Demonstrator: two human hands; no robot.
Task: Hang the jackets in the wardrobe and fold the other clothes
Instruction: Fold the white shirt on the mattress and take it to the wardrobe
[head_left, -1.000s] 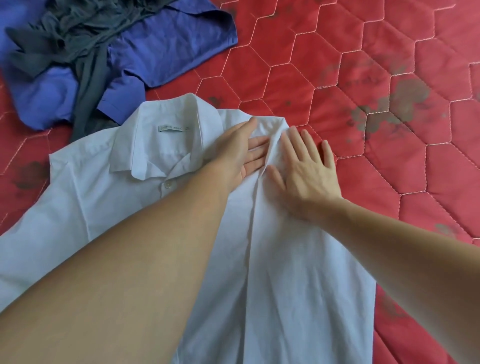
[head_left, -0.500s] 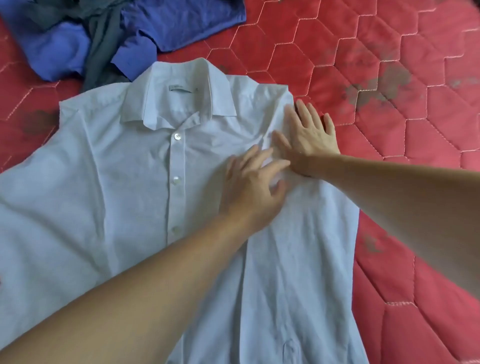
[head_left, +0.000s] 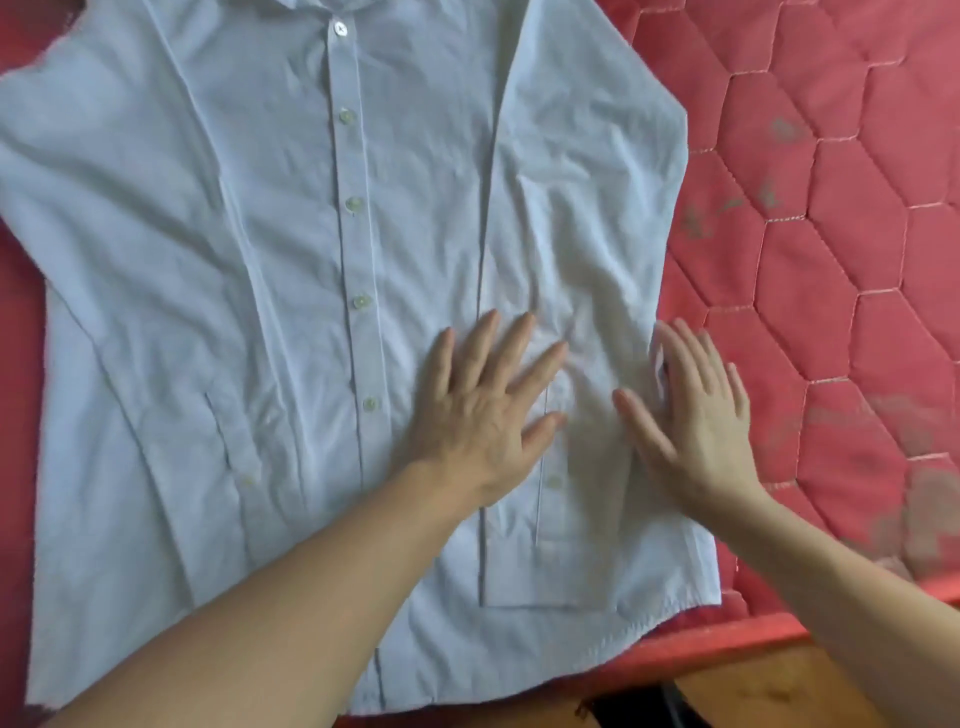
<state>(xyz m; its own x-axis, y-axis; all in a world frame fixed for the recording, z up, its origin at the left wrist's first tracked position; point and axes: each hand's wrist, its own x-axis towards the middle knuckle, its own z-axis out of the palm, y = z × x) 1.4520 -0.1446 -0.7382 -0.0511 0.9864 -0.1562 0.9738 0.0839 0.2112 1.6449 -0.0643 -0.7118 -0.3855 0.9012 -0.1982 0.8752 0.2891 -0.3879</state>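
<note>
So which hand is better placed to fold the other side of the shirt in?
Probably the left hand: it lies flat nearer the unfolded left half of the white shirt, while the right hand rests at the folded edge.

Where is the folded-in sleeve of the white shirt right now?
In the head view, the folded-in sleeve lies along the right side of the white button-up shirt, right of the button placket, under both flat hands.
</note>
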